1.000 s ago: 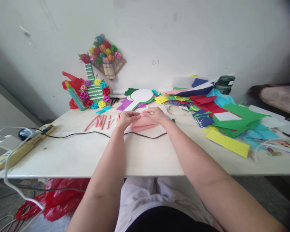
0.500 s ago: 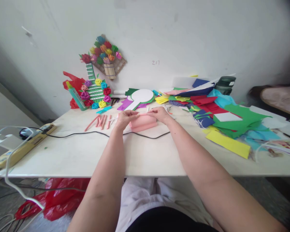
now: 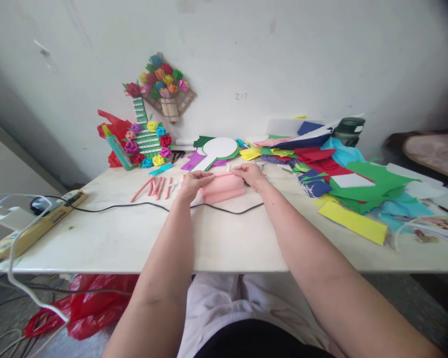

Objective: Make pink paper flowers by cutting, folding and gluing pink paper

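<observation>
A sheet of pink paper [image 3: 224,191] lies mid-table, its far edge lifted and curled into a narrow roll. My left hand [image 3: 194,183] pinches the left end of that rolled edge. At the right end, my right hand [image 3: 251,175] grips the same edge between thumb and fingers. Several thin pink paper rolls [image 3: 157,187] lie to the left of my left hand. Just beyond the sheet is a white round cutout with a handle [image 3: 219,148], edged in green.
A black cable [image 3: 115,206] crosses the table from the power strip [image 3: 41,223], passing under my wrists. Coloured paper sheets [image 3: 358,184] are heaped at right beside a dark bottle [image 3: 348,131]. A glue bottle [image 3: 118,149] leans near paper-flower crafts [image 3: 149,141] at back left.
My right hand has shifted slightly to the right along the rolled edge, and the sheet shows a little flatter. My left hand has stayed nearly still.
</observation>
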